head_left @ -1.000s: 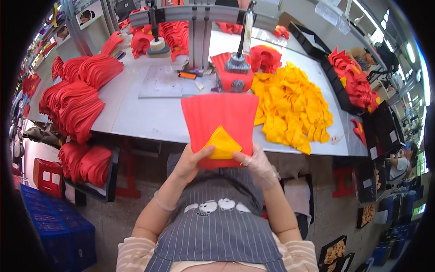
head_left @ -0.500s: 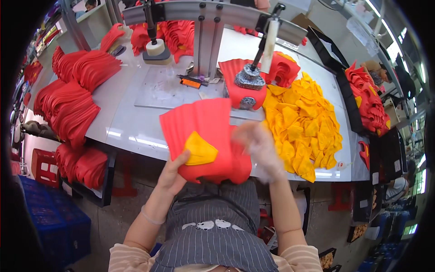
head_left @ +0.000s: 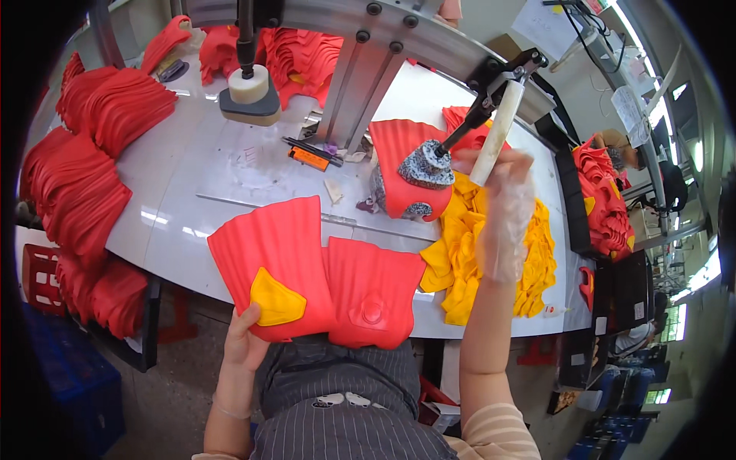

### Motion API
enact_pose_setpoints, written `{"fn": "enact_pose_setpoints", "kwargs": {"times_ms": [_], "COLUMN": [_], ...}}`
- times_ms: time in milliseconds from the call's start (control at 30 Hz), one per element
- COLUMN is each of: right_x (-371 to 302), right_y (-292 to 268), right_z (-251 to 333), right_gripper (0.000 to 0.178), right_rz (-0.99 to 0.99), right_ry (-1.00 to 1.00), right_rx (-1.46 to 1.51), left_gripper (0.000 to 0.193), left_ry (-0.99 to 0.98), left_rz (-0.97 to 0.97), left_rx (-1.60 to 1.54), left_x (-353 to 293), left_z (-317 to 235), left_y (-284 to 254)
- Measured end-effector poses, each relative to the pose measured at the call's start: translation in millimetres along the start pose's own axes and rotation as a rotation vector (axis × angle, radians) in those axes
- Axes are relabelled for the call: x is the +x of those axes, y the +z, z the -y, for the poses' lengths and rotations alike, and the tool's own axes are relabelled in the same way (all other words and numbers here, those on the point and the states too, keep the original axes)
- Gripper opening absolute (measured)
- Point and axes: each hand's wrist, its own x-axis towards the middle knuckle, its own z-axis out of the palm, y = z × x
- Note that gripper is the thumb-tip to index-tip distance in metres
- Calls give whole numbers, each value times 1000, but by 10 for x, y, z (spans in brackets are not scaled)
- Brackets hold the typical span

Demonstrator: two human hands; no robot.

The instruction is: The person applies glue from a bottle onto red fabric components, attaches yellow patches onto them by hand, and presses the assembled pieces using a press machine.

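My left hand grips the lower left edge of a red moulded, foam-like piece, thumb on top. A yellow patch sits on its left half, and a round raised spot shows on the right half. My right hand, in a thin clear glove, is at the white lever handle of a clamp, with fingers bent behind it. The clamp's speckled pad rests against another red piece set over a speckled form.
Yellow pieces lie heaped at the right. Red stacks line the left side. A metal frame stands ahead, carrying a second pad. An orange box and pens lie near its foot. Black trays stand far right.
My right hand has left the red piece and moved up and right to the lever handle. The held piece has opened out, showing its right half. The whole view has shifted and tilted.
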Motion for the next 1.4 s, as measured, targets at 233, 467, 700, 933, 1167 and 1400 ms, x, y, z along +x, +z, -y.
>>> {"fn": "enact_pose_setpoints", "kwargs": {"times_ms": [233, 467, 700, 933, 1167, 1400], "right_x": [879, 1551, 326, 153, 19, -102], "right_y": [-452, 6, -495, -768, -937, -889], "right_z": [319, 728, 628, 579, 443, 360], "right_gripper": [59, 31, 36, 33, 30, 20], "right_rz": [261, 99, -72, -54, 26, -56], "right_ry": [-453, -704, -90, 81, 270, 353], "right_rx": [278, 243, 927, 1209, 1397, 1305], "left_gripper": [65, 72, 64, 61, 59, 55], "left_ry": [32, -3, -3, -59, -71, -72], "left_rz": [30, 53, 159, 156, 171, 141], "left_rx": [54, 26, 129, 153, 184, 152], "left_x": [135, 105, 183, 227, 187, 159], "left_z": [-95, 85, 30, 201, 263, 302], "left_y": [71, 191, 268, 340, 370, 348]}}
